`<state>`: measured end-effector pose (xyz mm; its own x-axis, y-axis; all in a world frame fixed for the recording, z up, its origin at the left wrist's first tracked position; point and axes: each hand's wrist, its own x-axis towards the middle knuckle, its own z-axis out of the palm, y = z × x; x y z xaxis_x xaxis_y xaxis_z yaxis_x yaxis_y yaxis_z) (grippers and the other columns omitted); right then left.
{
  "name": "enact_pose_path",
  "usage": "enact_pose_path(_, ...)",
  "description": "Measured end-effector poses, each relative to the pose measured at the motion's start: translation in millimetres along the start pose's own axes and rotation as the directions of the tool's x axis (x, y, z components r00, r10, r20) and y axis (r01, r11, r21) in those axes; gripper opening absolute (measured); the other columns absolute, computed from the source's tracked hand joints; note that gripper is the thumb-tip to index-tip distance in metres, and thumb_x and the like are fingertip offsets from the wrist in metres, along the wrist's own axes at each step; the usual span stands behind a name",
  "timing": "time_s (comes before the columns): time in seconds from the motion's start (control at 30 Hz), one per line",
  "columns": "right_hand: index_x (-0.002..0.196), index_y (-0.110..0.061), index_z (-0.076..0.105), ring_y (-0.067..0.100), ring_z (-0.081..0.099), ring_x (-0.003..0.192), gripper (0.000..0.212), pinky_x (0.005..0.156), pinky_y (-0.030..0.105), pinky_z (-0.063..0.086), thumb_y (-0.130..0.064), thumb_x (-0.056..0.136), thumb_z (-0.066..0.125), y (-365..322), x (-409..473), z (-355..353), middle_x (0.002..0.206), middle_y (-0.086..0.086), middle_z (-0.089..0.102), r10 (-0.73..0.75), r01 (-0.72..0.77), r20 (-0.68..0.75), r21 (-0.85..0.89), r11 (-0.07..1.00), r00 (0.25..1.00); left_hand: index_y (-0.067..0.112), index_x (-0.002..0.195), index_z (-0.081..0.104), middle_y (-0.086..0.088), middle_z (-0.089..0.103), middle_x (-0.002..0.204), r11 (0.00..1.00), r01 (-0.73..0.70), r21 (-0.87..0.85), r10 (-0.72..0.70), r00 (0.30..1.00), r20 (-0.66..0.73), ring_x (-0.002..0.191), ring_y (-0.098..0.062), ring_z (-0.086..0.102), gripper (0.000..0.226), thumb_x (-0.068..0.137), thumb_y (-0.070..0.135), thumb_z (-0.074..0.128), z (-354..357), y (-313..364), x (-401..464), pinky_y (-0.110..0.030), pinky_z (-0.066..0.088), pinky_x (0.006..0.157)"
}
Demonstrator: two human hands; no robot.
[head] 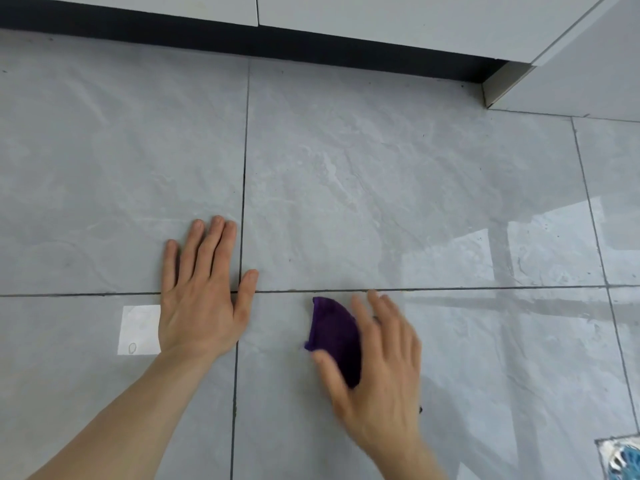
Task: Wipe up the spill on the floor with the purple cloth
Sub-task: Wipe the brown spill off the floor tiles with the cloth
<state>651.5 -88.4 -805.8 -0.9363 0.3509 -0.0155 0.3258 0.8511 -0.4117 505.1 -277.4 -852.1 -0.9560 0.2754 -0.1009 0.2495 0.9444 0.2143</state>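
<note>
Head view
Floor: grey marbled tiles with dark grout lines, glossy, reflections at the right.
Left hand: flat on the floor, palm down, fingers spread and straight, gripping nothing; placed over the crossing of two grout lines, thumb reaching past the vertical line.
Right hand: blurred, palm down on the purple cloth, fingers extended toward the horizontal grout line, thumb along the near-left edge of the cloth; pressing on the fabric rather than clenching it.
Purple cloth: bunched, dark purple, on the floor just below the horizontal grout line, to the right of the left hand and apart from it; right part hidden under the right hand.
Spill: not distinguishable on the glossy tiles.
White square: pale paper-like patch on the floor, touching the left edge of the left hand, with a small oval mark at its lower corner.
Cabinets: pale fronts along the top edge, dark recessed plinth beneath.
Bottom right corner: white and blue object, cut off by the frame, kind not clear.
</note>
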Motion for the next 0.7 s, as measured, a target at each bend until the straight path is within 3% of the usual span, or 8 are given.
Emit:
enact_pose_path(0.07, 0.152, -0.021, 0.044, 0.033, 0.027, 0.154, 0.077, 0.119, 0.06, 0.029, -0.064, 0.09, 0.059, 0, -17, 21, 0.163, 0.009, 0.037, -0.061, 0.068, 0.086, -0.074, 0.995, 0.994, 0.018, 0.164, 0.016, 0.001, 0.015, 0.173, 1.0, 0.002, 0.013, -0.002, 1.0, 0.016, 0.162, -0.02, 0.006, 0.072, 0.101, 0.053, 0.027, 0, -2, 2, -0.051, 0.007, 0.13)
enact_pose_path(0.13, 0.153, -0.025, 0.042, 0.035, 0.022, 0.155, 0.073, 0.119, 0.063, 0.028, -0.064, 0.093, 0.055, 3, -14, 35, 0.164, 0.011, 0.033, -0.066, 0.076, 0.084, -0.111, 0.991, 0.994, 0.018, 0.164, 0.016, 0.001, 0.016, 0.173, 1.0, 0.003, 0.02, -0.004, 1.0, 0.028, 0.162, -0.02, 0.006, 0.073, 0.101, 0.052, 0.028, 0, -3, 3, -0.051, 0.007, 0.13)
enact_pose_path(0.33, 0.154, -0.028, 0.041, 0.035, 0.018, 0.157, 0.056, 0.124, 0.058, 0.021, -0.05, 0.103, 0.043, -12, 44, 47, 0.166, 0.011, 0.03, -0.062, 0.066, 0.032, -0.141, 0.988, 0.998, 0.019, 0.164, 0.013, 0.001, 0.013, 0.174, 0.999, 0.004, 0.037, -0.004, 1.0, 0.001, 0.162, -0.02, 0.004, 0.074, 0.1, 0.052, 0.03, -7, -13, 16, -0.051, 0.006, 0.13)
enact_pose_path(0.7, 0.152, -0.024, 0.044, 0.038, 0.021, 0.155, 0.05, 0.125, 0.056, 0.018, -0.042, 0.106, 0.043, 32, 187, 33, 0.165, 0.013, 0.032, -0.07, 0.055, -0.104, -0.139, 0.989, 0.992, 0.018, 0.164, 0.014, 0.001, 0.012, 0.174, 0.999, -0.008, 0.031, 0.007, 1.0, 0.015, 0.162, -0.02, 0.003, 0.075, 0.101, 0.052, 0.032, -4, -2, 7, -0.051, 0.005, 0.13)
